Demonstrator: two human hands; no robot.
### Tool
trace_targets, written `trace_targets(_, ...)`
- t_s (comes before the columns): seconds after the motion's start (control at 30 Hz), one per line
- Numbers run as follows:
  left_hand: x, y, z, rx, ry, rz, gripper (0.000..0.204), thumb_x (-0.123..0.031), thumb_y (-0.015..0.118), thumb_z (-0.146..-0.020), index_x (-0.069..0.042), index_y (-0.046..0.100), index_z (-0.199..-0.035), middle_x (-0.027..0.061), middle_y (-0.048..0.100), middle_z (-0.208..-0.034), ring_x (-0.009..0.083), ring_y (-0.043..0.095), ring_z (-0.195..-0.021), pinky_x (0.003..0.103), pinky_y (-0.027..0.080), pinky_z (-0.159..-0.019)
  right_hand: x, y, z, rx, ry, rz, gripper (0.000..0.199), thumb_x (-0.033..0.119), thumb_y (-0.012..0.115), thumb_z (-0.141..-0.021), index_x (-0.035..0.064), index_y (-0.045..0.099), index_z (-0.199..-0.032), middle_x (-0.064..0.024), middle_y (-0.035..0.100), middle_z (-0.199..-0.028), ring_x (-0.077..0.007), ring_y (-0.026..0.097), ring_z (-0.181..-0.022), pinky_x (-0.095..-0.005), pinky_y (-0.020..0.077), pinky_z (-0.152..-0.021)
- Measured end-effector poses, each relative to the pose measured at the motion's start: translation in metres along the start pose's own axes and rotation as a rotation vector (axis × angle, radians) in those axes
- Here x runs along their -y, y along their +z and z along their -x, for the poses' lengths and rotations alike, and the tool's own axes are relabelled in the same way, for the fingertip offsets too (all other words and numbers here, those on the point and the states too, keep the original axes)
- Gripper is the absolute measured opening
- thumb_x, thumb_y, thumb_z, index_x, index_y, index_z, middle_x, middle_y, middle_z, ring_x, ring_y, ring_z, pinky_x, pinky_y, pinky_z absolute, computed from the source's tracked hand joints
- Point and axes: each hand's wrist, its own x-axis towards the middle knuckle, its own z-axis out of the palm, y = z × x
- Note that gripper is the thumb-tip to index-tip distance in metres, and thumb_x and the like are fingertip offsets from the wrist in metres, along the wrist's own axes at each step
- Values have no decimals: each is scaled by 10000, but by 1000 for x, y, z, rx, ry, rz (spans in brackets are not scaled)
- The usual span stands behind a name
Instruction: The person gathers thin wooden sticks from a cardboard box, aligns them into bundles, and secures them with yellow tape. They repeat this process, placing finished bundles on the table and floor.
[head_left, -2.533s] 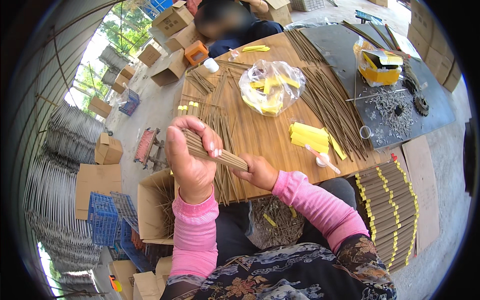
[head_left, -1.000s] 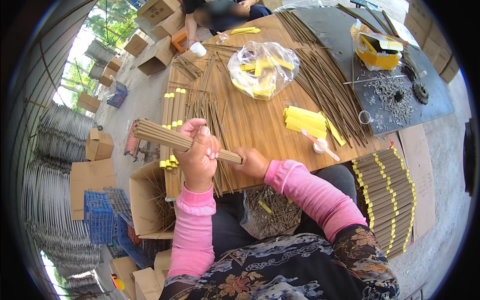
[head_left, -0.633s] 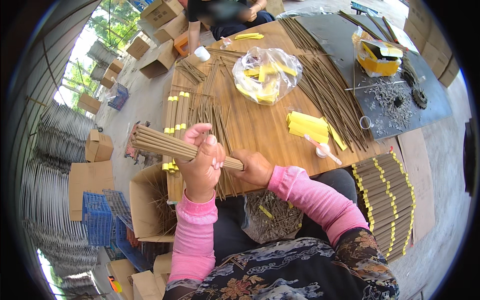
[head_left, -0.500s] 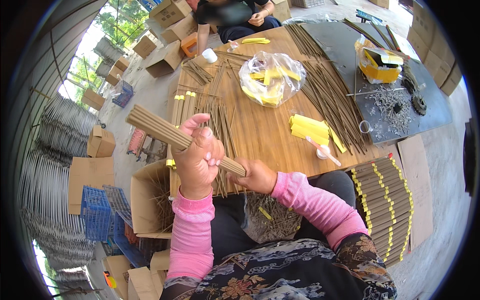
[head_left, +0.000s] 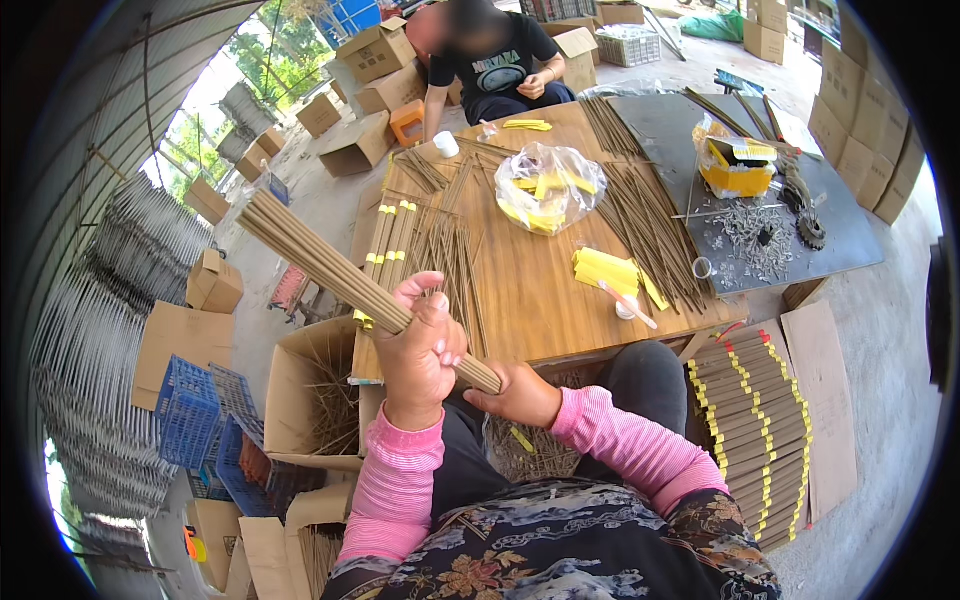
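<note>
My left hand (head_left: 420,352) is closed around the middle of a bundle of brown incense sticks (head_left: 322,262). The bundle slants, its long end pointing up and to the left over the table's left edge. At its lower right end my right hand (head_left: 518,398) grips the sticks, its fingers partly hidden. Beyond my left hand, several bundles with yellow bands (head_left: 392,238) lie on the wooden table (head_left: 525,318), beside loose incense sticks (head_left: 448,265). Yellow paper strips (head_left: 606,270) lie to the right, next to a small white pot (head_left: 626,310) with a pale spatula-like stick across it.
A clear plastic bag (head_left: 550,195) holds yellow strips, with more loose sticks (head_left: 650,235) beyond. Across the table sits a co-worker (head_left: 505,75). Finished-looking banded bundles (head_left: 755,430) lie stacked at my right. An open carton (head_left: 318,385) and blue crates (head_left: 190,405) stand at my left.
The view has tilted up and shows more of the co-worker. Both hands still hold the bundle, and more of its length now shows beyond my left hand.
</note>
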Motion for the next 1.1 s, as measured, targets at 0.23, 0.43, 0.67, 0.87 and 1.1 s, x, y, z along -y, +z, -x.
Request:
trace_targets(0.23,-45,17,13,119,-144,-294,247,-47,515,-815,64,450,-1026,-31,336,-463,54,289,-327,198,267,-326,-16,-42,24,-312,-52,-50,246,191,637,-790,-5,561,-917,-79,559,-687,-149,561,-656,-283,466,-611)
trace_targets(0.43,-20,17,48,513,-596,-605,260,-62,559,-786,3,498,-1030,-5,500,-619,43,419,-444,198,317,-388,83,-54,28,-98,-335,-474,683,206,707,-724,3,320,-1249,-116,449,-1130,-199,427,-1102,-336,332,-960)
trace_targets(0.67,1,18,66,596,-726,-586,152,-66,606,-740,-41,501,-847,-32,463,-599,47,433,-455,198,311,-394,90,-35,42,-72,-274,-945,121,122,528,-868,28,456,-847,-53,498,-608,-147,524,-571,-286,456,-564)
trace_targets(0.87,14,15,60,633,-558,-615,171,-64,636,-721,-26,533,-851,0,534,-672,88,516,-567,224,394,-490,92,-33,41,-251,-209,-1016,131,114,534,-862,39,439,-813,-27,413,-548,-107,396,-428,-252,354,-403)
trace_targets(1.1,46,26,81,204,114,-1058,240,-22,624,-693,-11,532,-914,131,601,-818,246,608,-760,296,460,-655,97,-38,34,-494,-273,-999,119,105,540,-854,47,446,-808,-10,405,-541,-88,366,-417,-236,327,-382)
